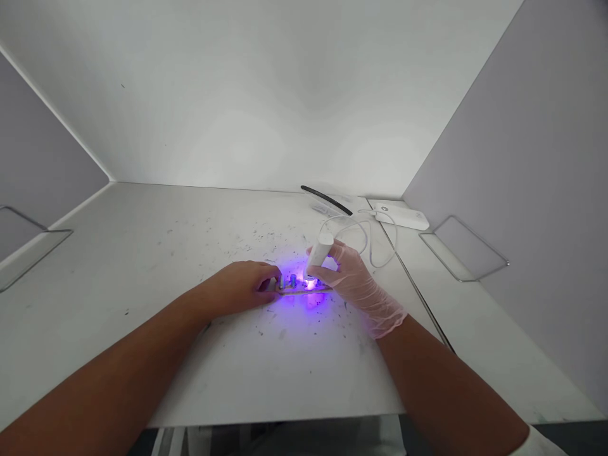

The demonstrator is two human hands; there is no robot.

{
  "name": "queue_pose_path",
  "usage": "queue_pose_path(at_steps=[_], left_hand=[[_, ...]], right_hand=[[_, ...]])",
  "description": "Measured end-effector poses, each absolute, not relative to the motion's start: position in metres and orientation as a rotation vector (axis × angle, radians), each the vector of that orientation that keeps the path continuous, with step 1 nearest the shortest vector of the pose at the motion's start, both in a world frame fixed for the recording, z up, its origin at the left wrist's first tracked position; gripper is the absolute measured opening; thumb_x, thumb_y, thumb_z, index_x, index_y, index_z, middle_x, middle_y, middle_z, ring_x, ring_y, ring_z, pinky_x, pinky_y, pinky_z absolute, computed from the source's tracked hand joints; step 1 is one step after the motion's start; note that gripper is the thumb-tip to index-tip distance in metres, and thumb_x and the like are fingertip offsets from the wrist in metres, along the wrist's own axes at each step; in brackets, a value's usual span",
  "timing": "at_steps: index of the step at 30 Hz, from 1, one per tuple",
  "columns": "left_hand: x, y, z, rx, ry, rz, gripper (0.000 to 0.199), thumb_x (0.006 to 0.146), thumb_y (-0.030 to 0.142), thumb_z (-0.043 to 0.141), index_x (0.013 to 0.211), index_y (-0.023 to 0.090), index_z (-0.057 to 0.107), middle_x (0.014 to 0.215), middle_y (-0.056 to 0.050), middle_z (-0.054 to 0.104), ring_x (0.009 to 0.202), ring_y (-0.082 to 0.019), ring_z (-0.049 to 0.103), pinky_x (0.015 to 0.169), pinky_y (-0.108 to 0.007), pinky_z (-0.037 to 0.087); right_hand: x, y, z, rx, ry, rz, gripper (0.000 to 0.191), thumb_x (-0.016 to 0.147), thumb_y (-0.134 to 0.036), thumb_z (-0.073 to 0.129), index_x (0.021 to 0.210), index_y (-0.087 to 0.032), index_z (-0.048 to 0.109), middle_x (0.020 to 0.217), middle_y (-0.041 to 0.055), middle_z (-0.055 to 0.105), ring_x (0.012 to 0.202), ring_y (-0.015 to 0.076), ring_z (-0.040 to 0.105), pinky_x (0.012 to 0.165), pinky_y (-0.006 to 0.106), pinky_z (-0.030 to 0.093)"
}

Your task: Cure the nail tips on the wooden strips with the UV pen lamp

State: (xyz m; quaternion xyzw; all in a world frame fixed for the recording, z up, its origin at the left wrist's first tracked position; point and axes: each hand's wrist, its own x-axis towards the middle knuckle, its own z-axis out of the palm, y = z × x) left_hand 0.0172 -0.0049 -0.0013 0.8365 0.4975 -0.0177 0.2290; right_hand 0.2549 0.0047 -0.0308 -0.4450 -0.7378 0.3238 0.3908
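My right hand [349,272], in a thin clear pinkish glove, grips a white hand-held UV lamp [320,250]. The lamp is tilted, its lower end right over a thin narrow strip [299,292] on the table. Violet light floods the strip and the tabletop around it. Small upright pieces [293,280] stand along the strip; the glare hides their exact kind. My left hand [247,285] is bare, with thumb and fingers closed on the strip's left end. The strip's right end is partly behind my gloved fingers.
A white cable [370,244] loops from the lamp side to a white power bank [401,216] at the back right. Behind the lamp lies a curved black-edged clear item [327,199]. Wire handles [463,248] flank the table [228,373], which is dotted with dark specks.
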Motion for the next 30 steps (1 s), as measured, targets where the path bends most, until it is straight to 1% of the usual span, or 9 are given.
queue_pose_path(at_steps=[9,20,25,30], left_hand=[[0.0165,-0.0047,-0.0014,2.303,1.368,-0.053,0.018,0.080,0.041,0.054,0.080,0.023,0.060,0.075,0.001,0.061,0.064,-0.013,0.051,0.055,-0.027,0.032],[0.0167,-0.0057,-0.0005,2.302,1.359,-0.048,0.018,0.079,0.040,0.053,0.080,0.023,0.059,0.076,0.001,0.061,0.064,-0.013,0.051,0.055,-0.027,0.032],[0.0175,-0.0057,0.0003,2.304,1.355,-0.052,0.019,0.080,0.040,0.053,0.081,0.023,0.060,0.076,0.001,0.061,0.064,-0.014,0.051,0.055,-0.027,0.032],[0.0164,-0.0053,-0.0003,2.311,1.355,-0.054,0.018,0.080,0.040,0.054,0.082,0.023,0.060,0.075,0.001,0.061,0.064,-0.014,0.051,0.055,-0.027,0.032]], right_hand=[[0.2542,0.0066,-0.0313,-1.118,-1.894,0.741,0.019,0.077,-0.039,0.071,0.089,-0.025,0.070,0.091,0.0025,0.065,0.080,0.0172,0.062,0.068,0.033,0.051],[0.2548,0.0053,-0.0292,-1.113,-1.895,0.813,0.021,0.079,-0.039,0.070,0.091,-0.023,0.069,0.094,0.0045,0.065,0.077,0.0171,0.062,0.067,0.034,0.052],[0.2547,0.0033,-0.0282,-1.134,-1.893,0.823,0.017,0.079,-0.035,0.069,0.092,-0.024,0.069,0.094,0.0041,0.065,0.077,0.0168,0.061,0.068,0.034,0.052],[0.2547,0.0032,-0.0277,-1.137,-1.896,0.813,0.018,0.079,-0.036,0.069,0.092,-0.023,0.068,0.094,0.0046,0.065,0.077,0.0170,0.061,0.069,0.035,0.052]])
